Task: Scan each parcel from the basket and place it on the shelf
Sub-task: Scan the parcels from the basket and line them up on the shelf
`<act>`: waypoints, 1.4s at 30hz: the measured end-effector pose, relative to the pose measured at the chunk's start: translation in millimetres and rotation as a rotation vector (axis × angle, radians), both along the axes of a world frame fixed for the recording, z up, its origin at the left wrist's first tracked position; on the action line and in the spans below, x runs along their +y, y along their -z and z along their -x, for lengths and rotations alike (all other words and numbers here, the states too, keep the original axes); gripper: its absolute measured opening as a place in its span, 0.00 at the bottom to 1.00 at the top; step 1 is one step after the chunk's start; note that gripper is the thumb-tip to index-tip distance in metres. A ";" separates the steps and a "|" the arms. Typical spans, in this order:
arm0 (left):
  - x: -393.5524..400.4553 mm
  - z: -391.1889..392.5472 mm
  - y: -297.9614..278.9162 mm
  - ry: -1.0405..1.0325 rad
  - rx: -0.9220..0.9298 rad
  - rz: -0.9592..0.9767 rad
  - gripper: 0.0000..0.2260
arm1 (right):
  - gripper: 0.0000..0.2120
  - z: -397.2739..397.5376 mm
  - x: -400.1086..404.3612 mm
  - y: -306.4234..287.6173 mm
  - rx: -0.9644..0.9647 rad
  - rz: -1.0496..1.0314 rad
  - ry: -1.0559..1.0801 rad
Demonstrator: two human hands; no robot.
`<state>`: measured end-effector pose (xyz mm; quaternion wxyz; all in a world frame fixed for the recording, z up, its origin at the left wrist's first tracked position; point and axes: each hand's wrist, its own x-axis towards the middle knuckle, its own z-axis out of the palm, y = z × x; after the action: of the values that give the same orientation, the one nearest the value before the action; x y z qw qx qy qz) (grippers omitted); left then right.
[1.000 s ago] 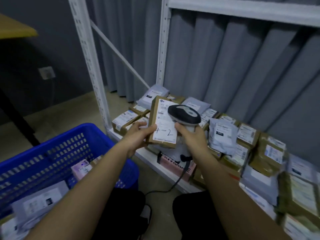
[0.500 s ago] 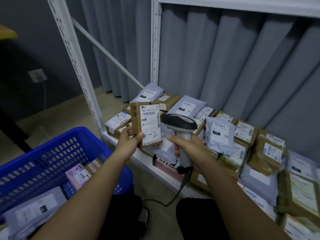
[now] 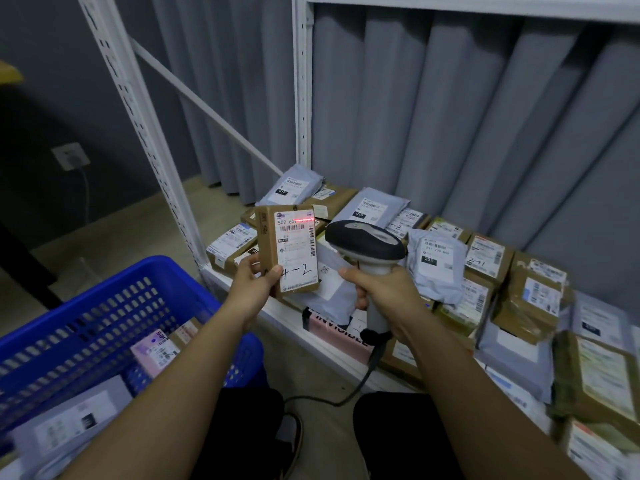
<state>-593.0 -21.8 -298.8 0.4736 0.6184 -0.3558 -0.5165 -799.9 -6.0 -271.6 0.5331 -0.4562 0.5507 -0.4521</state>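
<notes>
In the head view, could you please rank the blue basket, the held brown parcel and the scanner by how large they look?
1. Blue basket, largest by far, though nearer the camera.
2. Brown parcel and scanner look alike; no ranking.

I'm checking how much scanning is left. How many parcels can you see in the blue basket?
3: a pink parcel mid-basket, a brown box just behind it, and a grey bag at the near end. The left arm and the basket wall may hide more.

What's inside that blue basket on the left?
The blue basket holds a pink labelled parcel, a brown box beside it and a grey mailer. The person's left arm and the basket wall cover anything else.
</notes>
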 end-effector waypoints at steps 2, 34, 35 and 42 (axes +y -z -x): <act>1.2 0.4 -1.3 0.016 -0.011 -0.014 0.24 | 0.07 2.0 -0.4 1.5 -0.027 -0.016 0.002; 17.9 160.1 -13.9 0.413 0.224 -0.122 0.18 | 0.06 148.7 34.7 20.2 -0.191 -0.131 0.590; 16.7 166.9 -13.2 0.402 0.215 -0.134 0.18 | 0.05 157.3 37.5 23.2 -0.196 -0.138 0.606; 4.4 181.5 -4.3 0.304 0.159 -0.167 0.15 | 0.15 186.5 47.6 34.1 -0.178 -0.170 0.622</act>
<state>-774.4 -17.4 -294.4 0.3635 0.5519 -0.3625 -0.6572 -986.4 41.6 -305.7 0.4518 -0.1789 0.6504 -0.5839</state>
